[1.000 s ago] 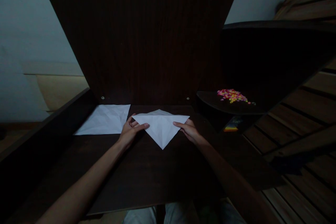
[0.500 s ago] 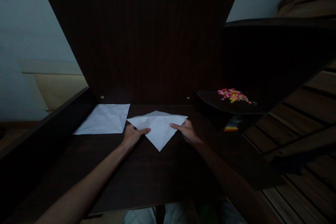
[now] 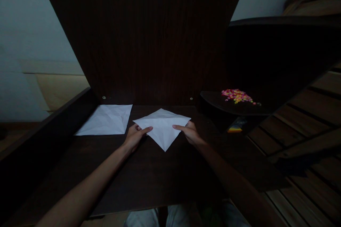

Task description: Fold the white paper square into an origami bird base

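Between my two hands is a sheet of white paper (image 3: 163, 129), creased across its width, with one corner pointing toward me and another pointing away. My left hand (image 3: 135, 135) pinches its left side, thumb on top and fingers underneath. On the right side my right hand (image 3: 188, 131) grips it the same way, the fingers mostly hidden behind the paper. A second white sheet (image 3: 108, 120), wrinkled with fold lines, lies flat on the dark desk (image 3: 149, 181) to the left of my left hand.
Small pink, yellow and red pieces (image 3: 237, 95) lie in a pile on a curved corner shelf (image 3: 213, 100) at the right. Below it is a colourful item (image 3: 234, 127). A raised side board (image 3: 53, 120) borders the desk's left, and a tall dark panel (image 3: 146, 42) its back.
The far part of the held paper has come into fuller view above the crease. Its near corner has shifted slightly right and away from me. Both hands keep their grip.
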A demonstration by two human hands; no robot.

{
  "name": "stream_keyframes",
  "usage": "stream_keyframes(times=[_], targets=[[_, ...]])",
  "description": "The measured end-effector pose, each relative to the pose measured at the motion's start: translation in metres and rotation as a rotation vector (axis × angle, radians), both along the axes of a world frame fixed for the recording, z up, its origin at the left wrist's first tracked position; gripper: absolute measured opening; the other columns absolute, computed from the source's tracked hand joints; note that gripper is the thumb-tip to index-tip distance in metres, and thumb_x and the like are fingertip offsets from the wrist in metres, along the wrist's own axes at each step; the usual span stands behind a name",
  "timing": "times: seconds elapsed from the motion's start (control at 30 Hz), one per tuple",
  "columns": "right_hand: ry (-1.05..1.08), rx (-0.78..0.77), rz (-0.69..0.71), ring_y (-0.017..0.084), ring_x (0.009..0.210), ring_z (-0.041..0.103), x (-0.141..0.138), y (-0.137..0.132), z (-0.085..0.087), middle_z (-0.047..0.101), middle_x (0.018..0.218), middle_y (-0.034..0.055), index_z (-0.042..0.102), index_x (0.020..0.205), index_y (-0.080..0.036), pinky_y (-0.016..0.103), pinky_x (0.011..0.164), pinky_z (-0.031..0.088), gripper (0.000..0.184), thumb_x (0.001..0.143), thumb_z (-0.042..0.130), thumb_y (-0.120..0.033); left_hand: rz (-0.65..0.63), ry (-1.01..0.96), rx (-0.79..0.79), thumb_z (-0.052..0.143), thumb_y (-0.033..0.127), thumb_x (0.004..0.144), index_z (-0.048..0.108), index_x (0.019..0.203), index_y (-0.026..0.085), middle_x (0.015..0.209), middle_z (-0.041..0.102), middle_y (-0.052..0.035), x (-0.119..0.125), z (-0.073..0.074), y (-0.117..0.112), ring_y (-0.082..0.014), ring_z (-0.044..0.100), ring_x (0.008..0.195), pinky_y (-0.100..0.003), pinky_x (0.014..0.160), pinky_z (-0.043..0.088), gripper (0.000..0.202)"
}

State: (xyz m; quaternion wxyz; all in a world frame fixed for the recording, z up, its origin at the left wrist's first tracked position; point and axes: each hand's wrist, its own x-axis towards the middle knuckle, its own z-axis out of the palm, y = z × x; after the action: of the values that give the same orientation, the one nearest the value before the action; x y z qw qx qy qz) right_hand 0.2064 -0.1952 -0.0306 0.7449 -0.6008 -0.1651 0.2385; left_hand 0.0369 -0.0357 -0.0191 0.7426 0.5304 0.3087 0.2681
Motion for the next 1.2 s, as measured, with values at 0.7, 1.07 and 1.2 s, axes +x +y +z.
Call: stream_keyframes(times=[0.7, 1.07, 1.2], targets=[[-0.148, -0.247, -0.133, 0.014, 0.049, 0.056, 0.009, -0.003, -0.001, 0.059, 0.067, -0.0042, 0.051, 0.107, -0.018, 0.022, 0.038, 0.043, 0.071, 0.042, 0.080, -0.019, 0.113, 0.109, 0.209, 0.089, 0.013, 0.047, 0.023, 0.139, 0.021, 0.114, 0.061, -0.0111, -0.002, 0.002, 0.001, -0.0219, 0.066, 0.090, -0.037, 0.078, 0.056, 0.113], [-0.403, -0.149, -0.066, 0.022, 0.085, 0.066, 0.005, -0.005, 0.000, 0.068, 0.097, 0.0061, 0.032, 0.139, -0.022, 0.034, 0.072, 0.055, 0.099, 0.051, 0.079, -0.022, -0.150, 0.255, 0.814, 0.076, 0.027, 0.064, 0.046, 0.136, 0.021, 0.121, 0.062, -0.0094, -0.011, 0.004, 0.013, -0.0253, 0.062, 0.102, -0.038, 0.090, 0.049, 0.078], [-0.325, -0.027, -0.001, 0.023, 0.086, 0.068, -0.002, -0.004, 0.003, 0.068, 0.101, 0.0088, 0.003, 0.148, -0.024, 0.040, 0.078, 0.055, 0.123, 0.053, 0.080, -0.022, -0.180, 0.111, 0.816, 0.073, 0.019, 0.066, -0.009, 0.149, 0.025, 0.131, 0.055, -0.0122, -0.013, 0.005, 0.007, -0.0246, 0.060, 0.109, -0.042, 0.098, 0.044, 0.116]])
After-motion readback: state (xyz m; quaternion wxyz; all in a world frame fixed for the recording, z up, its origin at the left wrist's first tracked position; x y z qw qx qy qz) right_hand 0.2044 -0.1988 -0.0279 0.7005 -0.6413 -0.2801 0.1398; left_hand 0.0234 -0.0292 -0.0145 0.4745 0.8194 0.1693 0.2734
